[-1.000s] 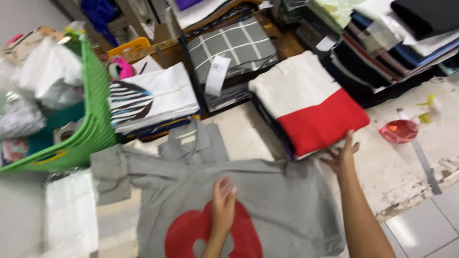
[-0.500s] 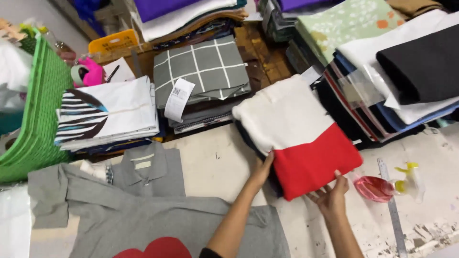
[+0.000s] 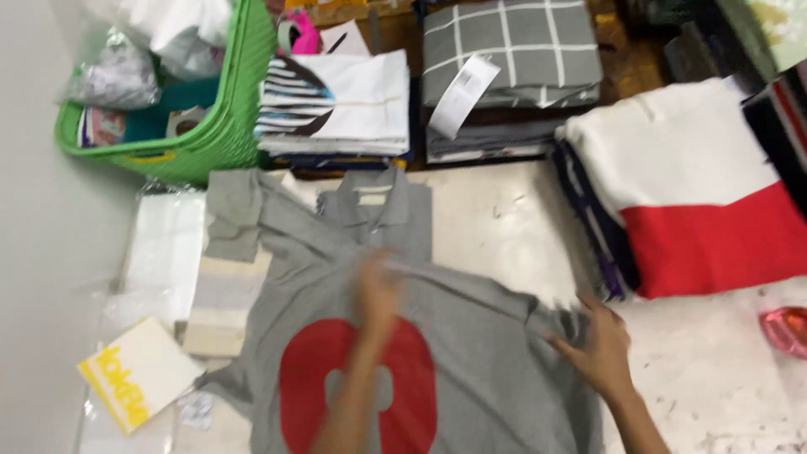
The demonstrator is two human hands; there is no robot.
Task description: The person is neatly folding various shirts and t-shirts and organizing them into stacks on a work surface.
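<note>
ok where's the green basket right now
In the head view the green basket sits at the upper left, just left of the stack of white striped shirts and above the spread grey polo shirt.

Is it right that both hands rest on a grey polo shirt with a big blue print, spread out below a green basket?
Not quite: the head view shows the print is red, not blue. Otherwise yes: the left hand and right hand rest on the grey polo shirt, spread out below the green basket.
</note>
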